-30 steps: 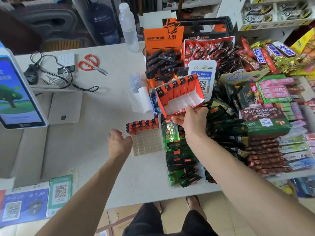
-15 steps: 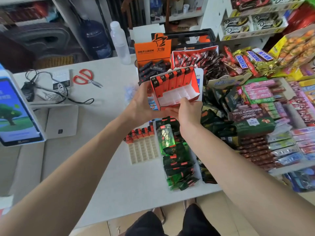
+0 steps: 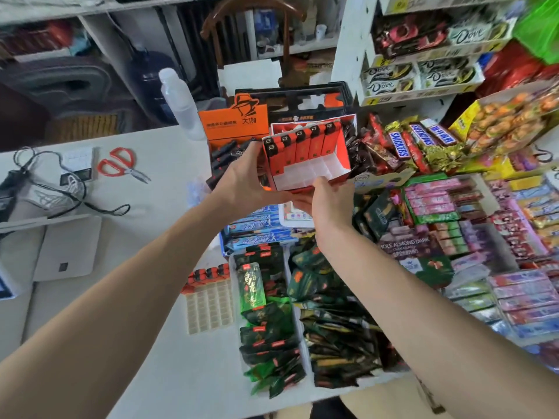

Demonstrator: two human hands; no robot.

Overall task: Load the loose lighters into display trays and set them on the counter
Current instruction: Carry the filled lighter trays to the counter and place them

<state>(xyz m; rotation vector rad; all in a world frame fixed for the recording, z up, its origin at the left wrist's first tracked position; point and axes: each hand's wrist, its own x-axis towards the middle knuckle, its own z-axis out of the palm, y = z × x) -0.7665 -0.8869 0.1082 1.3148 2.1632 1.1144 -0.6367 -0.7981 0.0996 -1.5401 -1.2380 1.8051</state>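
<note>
Both arms are reaching forward, the left hand gripping the display tray's side and the right hand pinching its front edge, raised off the counter.

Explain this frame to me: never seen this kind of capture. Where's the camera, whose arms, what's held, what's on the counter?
There is no machine here. The single view comes from a wide-angle camera worn on a person's head, looking forward and down, so the two bare arms are the wearer's own.

Both hands hold up one red cardboard display tray above the counter: the left hand grips its left side, the right hand supports its front edge. A row of five orange lighters with black caps stands along its back; the white compartments in front are empty.

On the white counter lie a white plastic grid insert with a few lighters at its far end, red-handled scissors, a black cable and a clear plastic bottle. Snack and chocolate packs fill the right side.
</note>
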